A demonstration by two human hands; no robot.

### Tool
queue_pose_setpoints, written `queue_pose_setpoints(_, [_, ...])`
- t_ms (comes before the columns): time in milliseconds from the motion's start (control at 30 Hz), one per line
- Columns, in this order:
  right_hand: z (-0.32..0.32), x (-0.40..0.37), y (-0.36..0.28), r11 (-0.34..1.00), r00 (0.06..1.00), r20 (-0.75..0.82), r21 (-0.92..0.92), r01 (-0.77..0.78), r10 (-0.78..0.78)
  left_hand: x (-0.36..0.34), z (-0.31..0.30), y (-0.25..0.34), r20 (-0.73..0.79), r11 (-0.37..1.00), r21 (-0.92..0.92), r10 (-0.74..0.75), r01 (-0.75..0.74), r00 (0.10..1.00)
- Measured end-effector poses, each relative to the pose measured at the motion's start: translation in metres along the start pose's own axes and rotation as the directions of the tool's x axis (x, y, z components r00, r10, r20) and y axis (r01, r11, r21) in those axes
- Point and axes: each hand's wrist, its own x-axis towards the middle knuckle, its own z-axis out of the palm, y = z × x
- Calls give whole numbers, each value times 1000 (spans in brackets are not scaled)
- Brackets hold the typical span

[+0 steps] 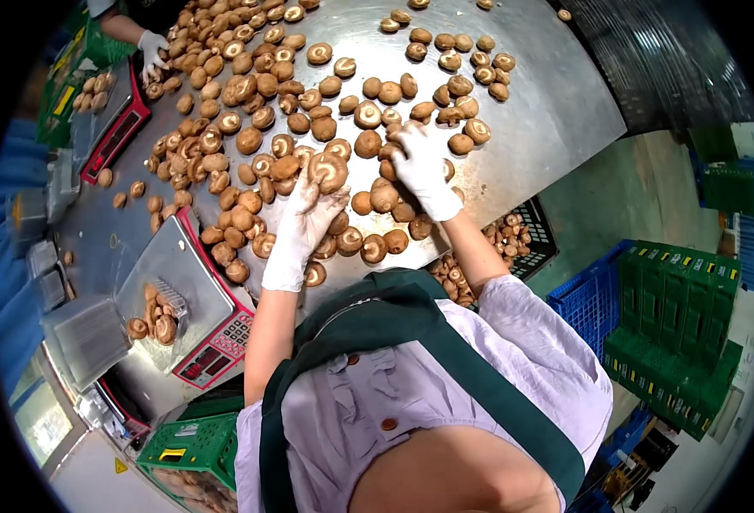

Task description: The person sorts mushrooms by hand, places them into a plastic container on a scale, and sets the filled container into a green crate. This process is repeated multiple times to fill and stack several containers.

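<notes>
My left hand (307, 224), in a white glove, holds a large brown mushroom (328, 172) between thumb and fingers, its pale underside showing. On the right, my right hand (421, 168), also gloved, reaches over the mushrooms on the metal table (556, 111); its fingers are curled down on a brown mushroom (389, 150) that is partly hidden beneath them. Many loose mushrooms (249, 141) lie around both hands. A scale (191, 282) to the left carries a clear plastic tray (172, 295) with several mushrooms in it.
Below the table's right edge sits a black crate (541, 235) of small mushrooms. Green crates (676, 299) and a blue crate (591, 295) stand at right. At upper left, another person's gloved hand (152, 53) is near a second scale (116, 137). Clear empty trays (86, 338) are stacked at left.
</notes>
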Motion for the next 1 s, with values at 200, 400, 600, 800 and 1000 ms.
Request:
queue_pose_setpoints(200, [12, -36, -21, 973, 980, 134, 201, 116, -145, -30, 8, 6, -243, 989, -139, -87, 55, 966])
queue_pose_setpoints(400, [-11, -13, 18, 977, 987, -27, 150, -154, 160, -33, -5, 4, -762, 994, -97, -105, 48, 639])
queue_pose_setpoints(600, [-25, 18, 68, 956, 962, 17, -119, -270, 273, -45, -22, -2, -564, 989, -112, -144, 97, 813])
queue_pose_setpoints(800, [-13, 27, 65, 983, 984, 34, -63, -175, 177, -41, -4, -13, -531, 994, 36, -69, 104, 844])
queue_pose_setpoints(1000, [-1, 17, 70, 965, 962, -74, 39, -259, 261, -39, -10, -11, -411, 979, 46, -164, 200, 897])
